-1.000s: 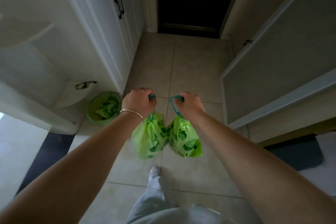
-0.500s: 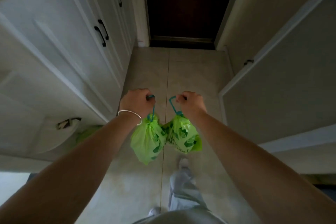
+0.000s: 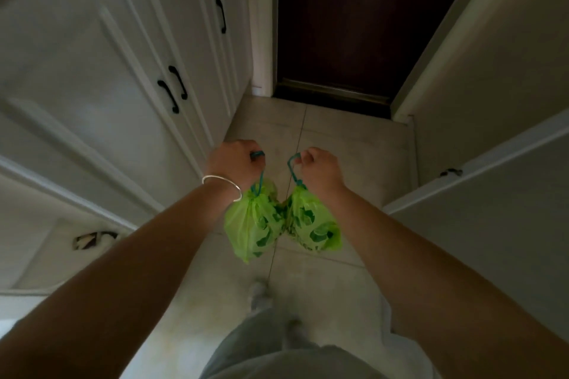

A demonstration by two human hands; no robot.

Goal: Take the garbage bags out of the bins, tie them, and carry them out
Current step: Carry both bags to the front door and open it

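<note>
A person in pale grey trousers (image 3: 277, 344) stands on a tiled floor (image 3: 332, 283), both bare arms stretched forward. The left hand (image 3: 235, 163), a silver bangle (image 3: 221, 186) on its wrist, is curled tight round the teal drawstring of one green garbage bag (image 3: 251, 229), while the right hand (image 3: 320, 168) grips the drawstring loop of a second green bag (image 3: 314, 224); both bags hang tied shut above the floor, touching side by side. Beyond them, white cupboard doors (image 3: 101, 71) with black handles line the left wall and a dark wooden door (image 3: 354, 18) closes the hallway's far end.
</note>
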